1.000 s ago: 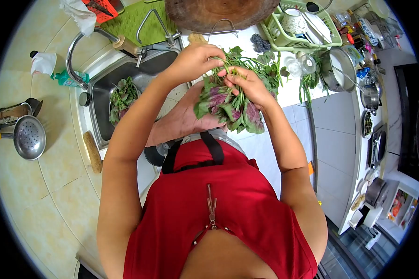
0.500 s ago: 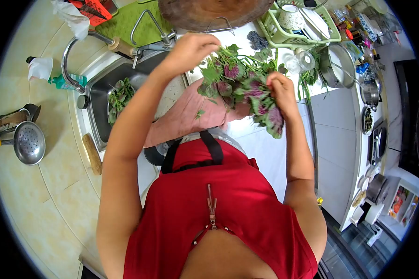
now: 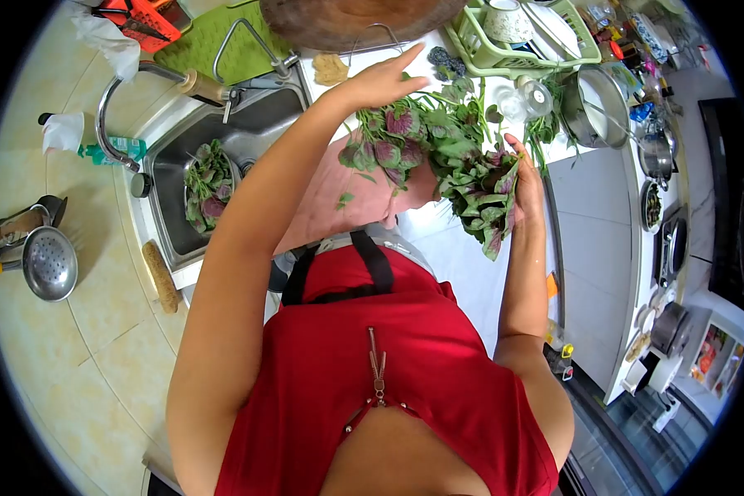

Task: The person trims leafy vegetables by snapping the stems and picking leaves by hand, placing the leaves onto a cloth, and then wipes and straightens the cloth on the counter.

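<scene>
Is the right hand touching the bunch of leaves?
Touching. The head view shows the right hand wrapped around the bunch of leaves, fingers behind the stems and leaves hanging below.

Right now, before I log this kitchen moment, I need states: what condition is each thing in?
left hand: fingers spread flat, over the bunch on the counter
right hand: closed on a bunch of leaves, held up
leafy greens in right hand: hanging down, off the counter
leafy greens on counter: loose pile
sink: holds more greens; no water seen running
dish rack: loaded with dishes
pot: uncovered
</scene>
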A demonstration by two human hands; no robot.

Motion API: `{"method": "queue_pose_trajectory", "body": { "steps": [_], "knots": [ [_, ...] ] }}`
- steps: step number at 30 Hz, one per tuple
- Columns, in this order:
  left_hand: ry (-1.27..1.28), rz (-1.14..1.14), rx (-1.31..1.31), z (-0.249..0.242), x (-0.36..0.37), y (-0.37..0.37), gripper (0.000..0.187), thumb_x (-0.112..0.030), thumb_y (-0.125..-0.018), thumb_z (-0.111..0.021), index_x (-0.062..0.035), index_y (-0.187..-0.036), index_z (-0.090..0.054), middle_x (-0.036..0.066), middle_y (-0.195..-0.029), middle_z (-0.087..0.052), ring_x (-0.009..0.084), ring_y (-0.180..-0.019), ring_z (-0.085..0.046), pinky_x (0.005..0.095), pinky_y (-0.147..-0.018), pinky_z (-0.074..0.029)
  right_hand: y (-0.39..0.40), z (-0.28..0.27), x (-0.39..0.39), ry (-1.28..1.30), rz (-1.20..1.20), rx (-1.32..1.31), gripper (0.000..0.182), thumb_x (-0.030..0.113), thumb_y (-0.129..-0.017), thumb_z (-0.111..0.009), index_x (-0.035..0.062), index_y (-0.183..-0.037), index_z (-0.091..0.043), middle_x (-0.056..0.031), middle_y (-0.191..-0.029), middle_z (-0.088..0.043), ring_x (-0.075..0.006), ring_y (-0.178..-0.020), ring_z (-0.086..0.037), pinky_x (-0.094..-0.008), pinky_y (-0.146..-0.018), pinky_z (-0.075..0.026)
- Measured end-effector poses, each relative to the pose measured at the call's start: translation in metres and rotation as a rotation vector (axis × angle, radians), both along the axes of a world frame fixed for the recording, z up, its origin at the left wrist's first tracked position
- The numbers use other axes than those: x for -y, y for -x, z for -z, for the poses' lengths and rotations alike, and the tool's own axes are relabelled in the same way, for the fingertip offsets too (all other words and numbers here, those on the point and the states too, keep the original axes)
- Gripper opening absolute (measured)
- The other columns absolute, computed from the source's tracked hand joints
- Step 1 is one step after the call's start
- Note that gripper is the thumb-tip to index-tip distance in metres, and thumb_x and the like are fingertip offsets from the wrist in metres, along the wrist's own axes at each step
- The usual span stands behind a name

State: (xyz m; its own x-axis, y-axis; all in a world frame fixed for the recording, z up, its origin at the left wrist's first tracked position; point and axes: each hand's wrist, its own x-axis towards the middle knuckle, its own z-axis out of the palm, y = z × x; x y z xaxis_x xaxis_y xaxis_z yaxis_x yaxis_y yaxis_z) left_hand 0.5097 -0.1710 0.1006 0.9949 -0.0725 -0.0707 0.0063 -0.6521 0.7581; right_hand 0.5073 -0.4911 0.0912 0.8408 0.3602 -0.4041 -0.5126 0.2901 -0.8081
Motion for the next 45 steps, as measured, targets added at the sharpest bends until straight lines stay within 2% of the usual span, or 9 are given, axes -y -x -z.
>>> {"method": "queue_pose_trajectory", "body": {
  "steps": [5, 14, 18, 22, 27, 31, 36, 38, 45],
  "knots": [
    [-0.478, -0.025, -0.323, 0.089, -0.038, 0.020, 0.028, -0.015, -0.085, -0.052, -0.0111, -0.106, -0.069, 0.020, -0.117, -0.062, 0.0352, -0.103, -0.061, 0.0439, -0.087, -0.047, -0.007, 0.061, 0.030, -0.101, -0.040, 0.018, 0.038, 0.014, -0.096, -0.051, 0.0037, -0.133, -0.045, -0.0074, -0.085, -0.065, -0.0157, -0.074, -0.065, -0.0300, -0.064, -0.055],
    [-0.607, -0.015, 0.197, 0.158, -0.028, 0.064, 0.025, -0.003, -0.072, -0.066, -0.0121, -0.095, -0.070, 0.011, -0.097, -0.053, 0.0291, -0.096, -0.056, 0.0411, -0.083, -0.048, 0.005, 0.041, -0.004, 0.009, -0.123, -0.001, 0.040, 0.025, -0.093, -0.061, 0.0053, -0.127, -0.053, -0.0021, -0.094, -0.060, -0.0117, -0.088, -0.060, -0.0236, -0.073, -0.050],
    [-0.633, 0.058, 0.186, 0.149, -0.029, 0.071, 0.024, -0.006, -0.072, -0.069, -0.0123, -0.096, -0.070, 0.011, -0.100, -0.053, 0.0292, -0.099, -0.055, 0.0408, -0.085, -0.048, 0.008, 0.014, -0.035, 0.328, -0.245, 0.204, 0.027, 0.024, -0.088, -0.069, 0.0125, -0.112, -0.066, 0.0021, -0.104, -0.063, -0.0093, -0.094, -0.055, -0.0249, -0.090, -0.041],
    [-0.538, 0.034, 0.181, 0.145, -0.025, 0.074, 0.018, -0.009, -0.080, -0.065, -0.0112, -0.098, -0.066, 0.010, -0.103, -0.055, 0.0298, -0.101, -0.054, 0.0408, -0.085, -0.047, 0.008, 0.029, -0.059, 0.353, -0.424, 0.324, 0.025, 0.013, -0.087, -0.069, 0.0099, -0.112, -0.065, 0.0056, -0.091, -0.059, -0.0035, -0.080, -0.050, -0.0190, -0.072, -0.041],
    [-0.209, 0.071, 0.328, 0.079, -0.016, 0.060, 0.015, -0.014, -0.086, -0.064, -0.0071, -0.098, -0.060, 0.012, -0.094, -0.061, 0.0299, -0.095, -0.058, 0.0412, -0.082, -0.046, 0.012, 0.034, -0.095, 0.528, -0.278, 0.998, 0.038, 0.020, -0.082, -0.071, 0.0044, -0.116, -0.063, -0.0169, -0.099, -0.070, -0.0323, -0.086, -0.066, -0.0386, -0.078, -0.049],
    [0.002, 0.066, 0.260, 0.018, -0.009, 0.061, 0.016, -0.017, -0.090, -0.063, -0.0041, -0.098, -0.063, 0.012, -0.085, -0.065, 0.0252, -0.077, -0.061, 0.0344, -0.072, -0.048, 0.001, 0.030, -0.107, 0.772, -0.366, 0.859, 0.029, 0.025, -0.085, -0.069, 0.0039, -0.105, -0.065, -0.0227, -0.076, -0.063, -0.0379, -0.071, -0.062, -0.0425, -0.066, -0.047],
    [0.084, -0.009, 0.046, -0.003, -0.034, 0.074, 0.020, -0.020, -0.092, -0.062, -0.0017, -0.098, -0.066, 0.005, -0.080, -0.066, 0.0102, -0.074, -0.057, 0.0274, -0.070, -0.047, -0.018, 0.018, -0.108, 0.755, -0.227, 0.840, 0.025, 0.026, -0.086, -0.068, 0.0050, -0.099, -0.065, -0.0180, -0.064, -0.057, -0.0309, -0.059, -0.056, -0.0399, -0.060, -0.044],
    [0.162, -0.084, -0.029, -0.011, -0.039, 0.082, 0.020, -0.020, -0.093, -0.061, -0.0013, -0.098, -0.066, 0.004, -0.079, -0.064, 0.0095, -0.074, -0.056, 0.0264, -0.069, -0.046, -0.025, 0.016, -0.103, 0.740, -0.296, 0.825, 0.021, 0.020, -0.087, -0.069, 0.0041, -0.100, -0.064, -0.0069, -0.073, -0.062, -0.0142, -0.068, -0.053, -0.0297, -0.066, -0.045],
    [0.024, -0.070, 0.008, -0.011, -0.039, 0.092, 0.019, -0.020, -0.094, -0.058, -0.0018, -0.097, -0.065, 0.008, -0.076, -0.062, 0.0133, -0.068, -0.055, 0.0303, -0.066, -0.046, 0.004, -0.030, -0.124, 0.879, -0.107, 1.262, 0.024, 0.015, -0.087, -0.065, 0.0168, -0.111, -0.067, -0.0128, -0.089, -0.063, -0.0344, -0.077, -0.064, -0.0438, -0.067, -0.050]
  ]
}}
